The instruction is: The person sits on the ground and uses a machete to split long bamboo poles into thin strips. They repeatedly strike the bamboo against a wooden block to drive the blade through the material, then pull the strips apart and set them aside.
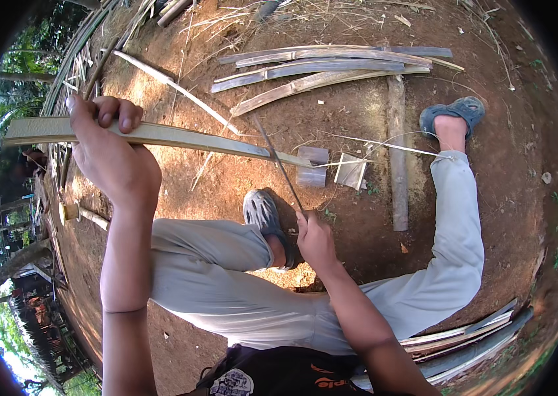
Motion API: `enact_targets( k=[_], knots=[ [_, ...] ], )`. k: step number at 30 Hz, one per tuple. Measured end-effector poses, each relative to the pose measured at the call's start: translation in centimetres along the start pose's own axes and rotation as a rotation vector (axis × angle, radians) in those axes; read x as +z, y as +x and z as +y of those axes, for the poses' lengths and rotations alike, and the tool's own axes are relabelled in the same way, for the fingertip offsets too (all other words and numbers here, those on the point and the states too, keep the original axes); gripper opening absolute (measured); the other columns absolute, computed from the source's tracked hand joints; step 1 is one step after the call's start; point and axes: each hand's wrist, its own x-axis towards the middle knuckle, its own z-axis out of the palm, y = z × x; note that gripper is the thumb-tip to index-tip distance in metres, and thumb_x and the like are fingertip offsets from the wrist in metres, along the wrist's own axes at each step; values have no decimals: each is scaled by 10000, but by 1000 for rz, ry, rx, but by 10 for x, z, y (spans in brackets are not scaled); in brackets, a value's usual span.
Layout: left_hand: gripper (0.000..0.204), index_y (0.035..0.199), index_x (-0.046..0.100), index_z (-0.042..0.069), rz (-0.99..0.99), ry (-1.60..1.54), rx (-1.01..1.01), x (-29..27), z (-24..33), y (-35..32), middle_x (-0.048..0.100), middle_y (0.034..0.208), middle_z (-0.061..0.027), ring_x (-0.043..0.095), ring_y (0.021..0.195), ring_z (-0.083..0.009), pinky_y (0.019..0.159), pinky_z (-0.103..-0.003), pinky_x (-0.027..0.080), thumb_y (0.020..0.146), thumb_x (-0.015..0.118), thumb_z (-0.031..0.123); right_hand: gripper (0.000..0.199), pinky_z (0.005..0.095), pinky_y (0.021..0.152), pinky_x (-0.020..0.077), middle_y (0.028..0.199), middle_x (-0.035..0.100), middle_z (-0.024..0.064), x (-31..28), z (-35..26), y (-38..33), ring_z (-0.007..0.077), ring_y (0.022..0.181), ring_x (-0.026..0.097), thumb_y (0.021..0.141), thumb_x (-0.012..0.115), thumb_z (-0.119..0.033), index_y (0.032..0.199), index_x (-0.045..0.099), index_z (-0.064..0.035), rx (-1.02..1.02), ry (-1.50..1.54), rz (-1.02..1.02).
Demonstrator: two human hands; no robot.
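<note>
My left hand (114,152) is closed around a long split bamboo slat (190,138), with the thumb and fingers on its upper edge. The slat slants down to the right, and its wide end sticks out past the hand on the left. In my right hand (316,244) is a long, thin, dark knife (283,170), its fingers wrapped round the handle end. The blade crosses the slat near the slat's narrow right end. Thin shavings curl near that end, beside a short grey bamboo piece (312,175) on the ground.
Several split bamboo strips (318,68) lie across the dirt ahead. A round pole (398,165) lies between my feet, near a small pale bamboo piece (350,171). More strips (464,336) are stacked at lower right. A mallet-like wooden piece (70,212) lies at left.
</note>
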Motion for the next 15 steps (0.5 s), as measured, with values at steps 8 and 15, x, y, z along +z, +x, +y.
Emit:
enact_targets(
  k=[8, 15],
  knots=[
    [316, 833, 389, 69, -74, 20, 35, 12, 2, -6, 381, 715, -27, 382, 616, -126, 590, -280, 366, 1018, 515, 292, 378, 561, 640, 475, 738, 635, 265, -10, -4, -4, 481, 730, 627, 1020, 458, -307, 916, 587, 33, 47, 10, -27],
    [308, 870, 382, 71, -49, -13, 4, -1, -2, 0, 403, 736, -28, 399, 622, -128, 586, -270, 368, 1014, 531, 299, 348, 530, 648, 475, 755, 637, 257, -3, 21, 11, 467, 754, 629, 1012, 479, -257, 889, 598, 45, 174, -19, -35]
  ],
)
